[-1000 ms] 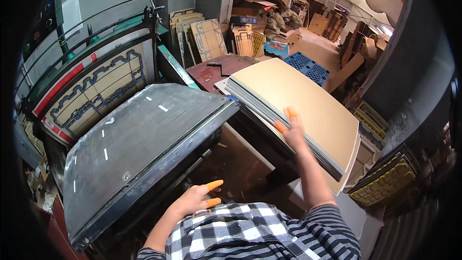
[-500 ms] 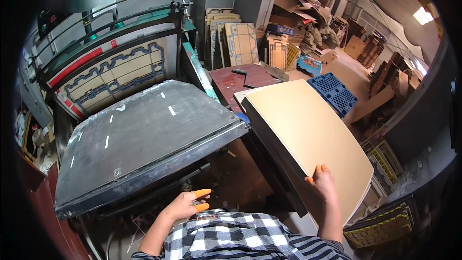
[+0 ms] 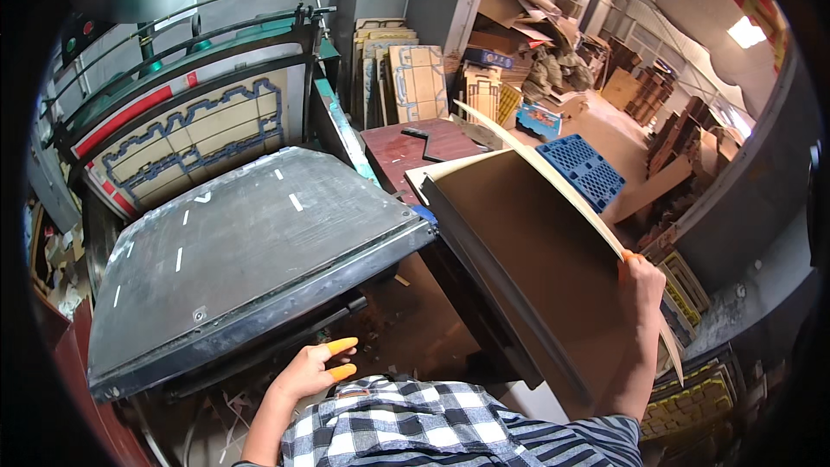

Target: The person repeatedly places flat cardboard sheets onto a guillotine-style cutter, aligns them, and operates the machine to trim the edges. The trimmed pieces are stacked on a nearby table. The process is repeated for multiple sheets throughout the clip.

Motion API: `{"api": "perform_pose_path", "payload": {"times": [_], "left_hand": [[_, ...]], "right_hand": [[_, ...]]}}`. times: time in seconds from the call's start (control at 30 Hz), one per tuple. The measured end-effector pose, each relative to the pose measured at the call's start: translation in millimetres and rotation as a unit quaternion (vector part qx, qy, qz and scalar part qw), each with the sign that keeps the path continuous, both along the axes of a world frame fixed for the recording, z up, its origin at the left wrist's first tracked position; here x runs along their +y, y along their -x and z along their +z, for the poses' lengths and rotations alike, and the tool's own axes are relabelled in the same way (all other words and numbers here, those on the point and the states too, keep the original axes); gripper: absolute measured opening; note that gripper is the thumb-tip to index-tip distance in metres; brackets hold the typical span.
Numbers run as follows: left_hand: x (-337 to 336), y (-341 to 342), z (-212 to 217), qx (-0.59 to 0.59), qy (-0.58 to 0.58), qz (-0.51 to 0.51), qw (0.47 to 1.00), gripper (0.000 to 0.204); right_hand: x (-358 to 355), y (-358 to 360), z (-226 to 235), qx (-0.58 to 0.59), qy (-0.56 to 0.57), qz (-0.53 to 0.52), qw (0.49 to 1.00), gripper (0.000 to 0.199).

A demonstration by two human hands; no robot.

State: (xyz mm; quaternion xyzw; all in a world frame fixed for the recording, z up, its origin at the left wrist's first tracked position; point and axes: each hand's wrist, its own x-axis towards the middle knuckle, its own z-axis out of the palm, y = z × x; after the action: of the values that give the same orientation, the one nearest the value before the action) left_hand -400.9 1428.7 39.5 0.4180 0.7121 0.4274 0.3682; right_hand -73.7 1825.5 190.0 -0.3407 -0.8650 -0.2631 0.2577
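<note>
My right hand [image 3: 641, 285], with orange finger covers, grips the near left-hand edge of a thin tan cardboard sheet [image 3: 566, 183]. That sheet is tilted up on its right side, its face turned away and its edge bowed. Beneath it lies a stack of board [image 3: 519, 242], its brown top in shadow. My left hand [image 3: 307, 372] hangs in front of my checked apron, empty, two orange-covered fingers stretched apart. Nearest to it is the front edge of a flat black press plate [image 3: 251, 233] with short white strips on it. Behind the plate stands a die board [image 3: 194, 134] with dark outlines.
A dark red table [image 3: 389, 145] with a black angled bar [image 3: 424, 143] stands beyond the stack. A blue plastic pallet [image 3: 584, 171] lies on the floor behind the sheet. More die boards lean at the back wall [image 3: 419, 82] and near the right wall [image 3: 692, 402].
My right hand has moved right and lifted the top sheet's left edge off the stack, exposing the brown surface below. My left hand stays nearly in place, its fingers apart.
</note>
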Motion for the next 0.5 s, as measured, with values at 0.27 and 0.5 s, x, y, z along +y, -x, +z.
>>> {"api": "perform_pose_path", "payload": {"times": [0.27,0.5], "left_hand": [[-52,42,4,-0.014,-0.02,0.017,1.0,0.05],[-88,69,-15,0.095,-0.138,-0.003,0.986,0.048]], "right_hand": [[-38,28,56,0.008,-0.031,-0.027,0.999,0.007],[-112,102,120,0.058,-0.001,0.223,0.973,0.018]]}}
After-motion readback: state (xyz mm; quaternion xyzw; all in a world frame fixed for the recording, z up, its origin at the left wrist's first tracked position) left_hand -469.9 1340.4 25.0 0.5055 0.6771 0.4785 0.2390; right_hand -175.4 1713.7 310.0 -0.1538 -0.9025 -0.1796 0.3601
